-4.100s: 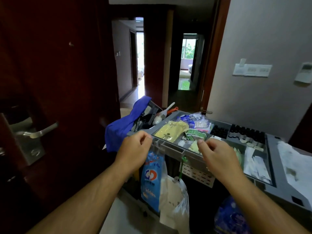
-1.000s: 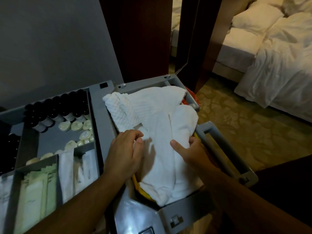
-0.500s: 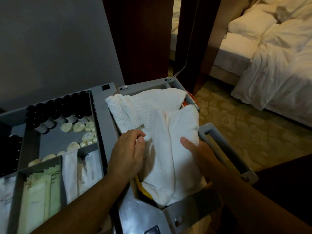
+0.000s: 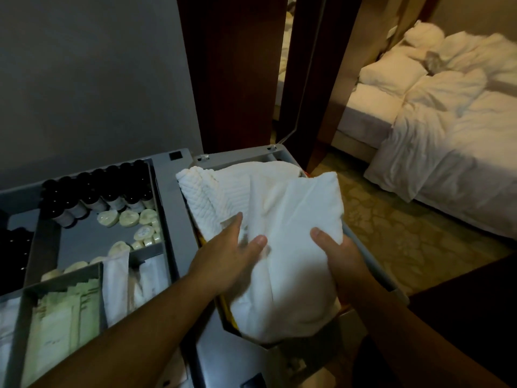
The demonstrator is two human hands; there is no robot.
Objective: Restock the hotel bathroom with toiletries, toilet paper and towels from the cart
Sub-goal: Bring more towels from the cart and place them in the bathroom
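Upper left of the frame, a plain grey wall [image 4: 84, 79]. Below it, the cart [image 4: 170, 219] shows its sorted tray: green sachets [image 4: 64, 317] lower left, dark bottles [image 4: 95, 189] lined along the back, round soaps [image 4: 128, 218] loose in front of them, and white packets [image 4: 145, 278] against the divider.

Now the action. Your left grip [image 4: 223, 256] has its thumb on top of the smooth towel [image 4: 291, 247] and its fingers slid into the fold, pinching the near left edge. That looks like a move to part it from the ribbed towel [image 4: 204, 197] lying just behind. The smooth towel sits centre frame over the cart's right-hand bin, and its lower end sags over something yellow [image 4: 226, 306].

Your right grip [image 4: 338, 256] clamps the opposite edge, thumb over, fingers hidden underneath. Holding both sides should keep the fold from spilling open as you lift.

Just right, the cart's grey handle [image 4: 372, 264] peeks out. A dark wood door frame [image 4: 237, 79] stands centre top. Beyond it are patterned carpet [image 4: 391, 219] and an unmade bed [image 4: 447, 135]. No bathroom is in view, so a carry lies ahead.
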